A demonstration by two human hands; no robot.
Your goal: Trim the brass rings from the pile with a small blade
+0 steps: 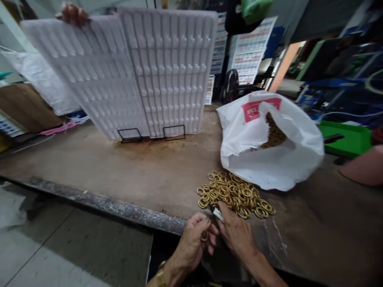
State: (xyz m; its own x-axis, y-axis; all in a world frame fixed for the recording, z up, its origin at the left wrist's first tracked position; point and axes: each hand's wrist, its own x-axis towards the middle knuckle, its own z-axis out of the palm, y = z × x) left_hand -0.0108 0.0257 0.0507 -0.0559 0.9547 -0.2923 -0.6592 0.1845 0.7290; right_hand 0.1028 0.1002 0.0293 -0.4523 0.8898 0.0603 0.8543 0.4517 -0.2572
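Observation:
My left hand is closed just past the table's front edge, with a brass-coloured ring pinched in its fingers. Right beside it, my right hand grips a small tool with a pale body and a dark tip; its exact kind is too blurred to make out. The dark tip points at the near side of a heap of brass-coloured rings lying on the table. Behind the heap lies a torn white sack with more rings showing through its opening.
Two white moulded plastic trays stand upright in black wire holders on the brown table. Another person's hand grasps the left tray's top. At right are a green tray and part of another person's arm.

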